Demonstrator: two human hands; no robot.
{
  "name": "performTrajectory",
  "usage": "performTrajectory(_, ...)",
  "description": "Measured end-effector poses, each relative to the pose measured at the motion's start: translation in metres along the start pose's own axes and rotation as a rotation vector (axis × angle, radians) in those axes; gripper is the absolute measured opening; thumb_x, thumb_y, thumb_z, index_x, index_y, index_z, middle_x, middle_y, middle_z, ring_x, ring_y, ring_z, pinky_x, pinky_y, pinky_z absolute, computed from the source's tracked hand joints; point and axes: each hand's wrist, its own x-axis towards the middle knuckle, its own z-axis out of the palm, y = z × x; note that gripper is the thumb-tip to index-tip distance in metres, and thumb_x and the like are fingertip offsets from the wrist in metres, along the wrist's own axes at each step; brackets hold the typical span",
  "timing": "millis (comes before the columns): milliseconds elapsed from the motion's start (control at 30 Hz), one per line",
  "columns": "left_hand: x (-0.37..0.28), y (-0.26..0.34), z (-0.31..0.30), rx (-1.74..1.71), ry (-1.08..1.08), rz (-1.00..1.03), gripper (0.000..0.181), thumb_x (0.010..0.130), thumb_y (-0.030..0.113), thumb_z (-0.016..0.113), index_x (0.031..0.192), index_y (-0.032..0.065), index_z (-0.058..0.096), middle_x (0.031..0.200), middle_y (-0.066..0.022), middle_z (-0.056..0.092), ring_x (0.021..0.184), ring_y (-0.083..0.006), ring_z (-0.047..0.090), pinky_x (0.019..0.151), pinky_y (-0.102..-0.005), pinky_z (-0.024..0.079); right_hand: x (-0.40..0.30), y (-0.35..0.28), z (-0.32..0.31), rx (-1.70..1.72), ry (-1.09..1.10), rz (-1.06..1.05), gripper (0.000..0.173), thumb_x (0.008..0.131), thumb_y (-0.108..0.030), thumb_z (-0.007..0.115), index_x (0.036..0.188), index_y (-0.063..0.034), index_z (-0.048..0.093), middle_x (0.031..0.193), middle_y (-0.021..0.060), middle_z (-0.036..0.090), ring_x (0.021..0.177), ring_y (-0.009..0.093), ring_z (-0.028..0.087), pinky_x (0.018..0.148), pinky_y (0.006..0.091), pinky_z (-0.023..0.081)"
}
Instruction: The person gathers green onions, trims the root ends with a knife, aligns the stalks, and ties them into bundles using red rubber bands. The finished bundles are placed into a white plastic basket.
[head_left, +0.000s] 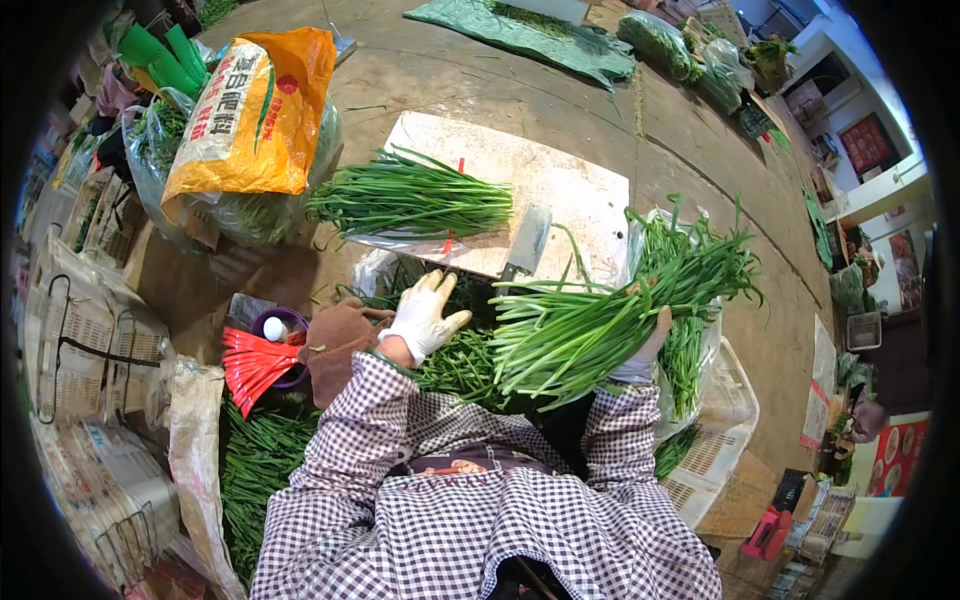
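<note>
My right hand (651, 346), in a pale glove, grips a loose bunch of garlic chives (577, 330), cut pale ends to the left and leafy tips to the right. White-gloved, my left hand (427, 313) is held with fingers apart and nothing in it, near the board's front edge. On the white board (577, 176) lies another chive bundle (420, 196), with a red strip (448, 245) showing beneath it. A cleaver (532, 231) rests flat to the right of that bundle, its handle partly hidden. More loose chives (461, 367) lie below my hands.
Red tie strips (259, 367) hang beside a purple container (289, 330) and a brown cloth (341, 349) on the left. A yellow sack (251, 112) stands beyond. At right, a plastic bag of chives (682, 352) adjoins a white crate (716, 420).
</note>
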Motion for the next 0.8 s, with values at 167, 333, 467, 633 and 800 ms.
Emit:
performTrajectory(167,0.045,0.024,0.010,-0.302,-0.426,0.285,0.102,0.075,0.066,0.059,0.141,-0.0057,0.029,0.147,-0.0284,0.024,0.139,-0.0397,0.019,0.113,-0.0487,0.015,-0.002,0.001,-0.010,0.026,-0.111,0.126,0.045,0.090,-0.029,0.056,0.125,-0.0015,0.049,0.111,0.0173,0.061,0.090,0.029,0.065,0.072,0.0441,0.059)
performTrajectory(333,0.059,0.062,0.035,-1.036,-0.912,0.376,0.112,0.065,0.035,0.086,0.146,0.0008,0.018,0.143,-0.0148,0.035,0.134,-0.0258,0.030,0.111,-0.0394,0.025,0.006,0.006,-0.012,-0.057,-0.111,0.232,0.045,0.090,-0.029,0.055,0.123,0.0015,0.051,0.115,0.0204,0.060,0.089,0.029,0.066,0.071,0.0420,0.059)
performTrajectory(467,0.043,0.084,0.048,-1.558,-0.933,0.250,0.117,0.064,0.044,0.084,0.148,0.0027,0.013,0.145,-0.0096,0.034,0.131,-0.0209,0.034,0.109,-0.0370,0.027,0.016,0.002,-0.045,0.022,0.020,0.445,0.042,0.090,-0.020,0.052,0.125,0.0028,0.049,0.113,0.0184,0.061,0.089,0.026,0.066,0.075,0.0366,0.058)
performTrajectory(633,0.054,0.088,0.078,-1.579,-0.710,0.062,0.092,0.066,0.034,0.083,0.139,0.0037,0.036,0.131,-0.0079,0.052,0.118,-0.0204,0.049,0.103,-0.0344,0.036,0.039,0.013,0.036,-0.171,0.307,0.438,0.033,0.086,-0.022,0.061,0.113,-0.0043,0.059,0.106,0.0113,0.065,0.085,0.020,0.066,0.072,0.0331,0.057)
performTrajectory(800,0.104,0.083,0.070,-1.446,-0.638,0.122,0.085,0.064,0.035,0.084,0.131,0.0015,0.046,0.120,-0.0079,0.058,0.111,-0.0183,0.054,0.097,-0.0335,0.041,0.084,0.003,0.059,-0.262,0.178,0.413,0.053,0.086,-0.039,0.065,0.123,-0.0038,0.052,0.106,0.0089,0.064,0.085,0.019,0.066,0.069,0.0321,0.058)
